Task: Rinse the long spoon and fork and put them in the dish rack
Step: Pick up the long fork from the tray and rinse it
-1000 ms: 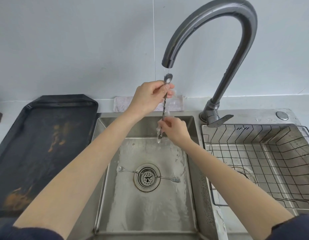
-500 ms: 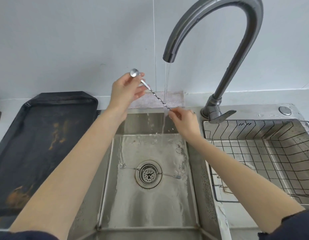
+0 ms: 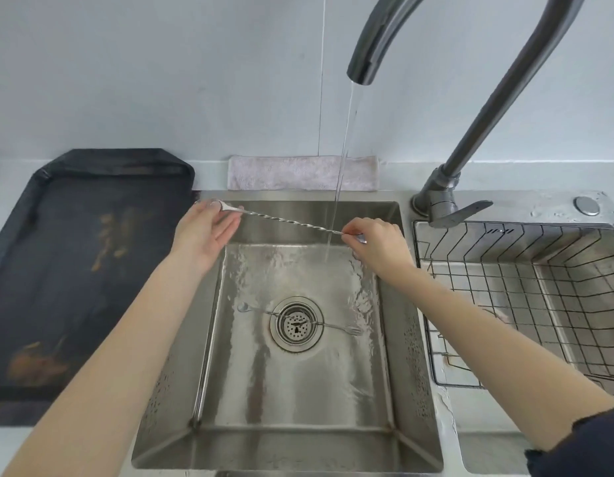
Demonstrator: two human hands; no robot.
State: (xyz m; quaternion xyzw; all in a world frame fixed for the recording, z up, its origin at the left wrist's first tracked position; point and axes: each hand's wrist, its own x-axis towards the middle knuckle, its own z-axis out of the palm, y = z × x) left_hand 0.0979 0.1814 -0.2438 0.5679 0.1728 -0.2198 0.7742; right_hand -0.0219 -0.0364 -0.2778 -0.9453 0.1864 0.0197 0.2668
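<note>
A long twisted metal utensil (image 3: pixel 285 220) stretches almost level over the sink (image 3: pixel 292 401). My left hand (image 3: pixel 206 232) pinches its spoon-bowl end at the left. My right hand (image 3: pixel 378 242) pinches its other end at the right, and that tip is hidden by my fingers. The thin stream of water (image 3: pixel 343 160) from the faucet (image 3: pixel 484 108) falls across the shaft close to my right hand. A second long utensil (image 3: pixel 300 318), small round end left and fork tines right, lies flat on the sink floor across the drain (image 3: pixel 296 325).
A wire dish rack (image 3: pixel 526 304) sits in the basin to the right of the sink. A dark stained tray (image 3: pixel 75 270) lies on the counter at the left. A pale folded cloth (image 3: pixel 302 172) rests behind the sink against the wall.
The utensil went from upright under the spout to nearly level. My left hand dropped and moved left with the spoon end; my right hand shifted right. The camera moved closer.
</note>
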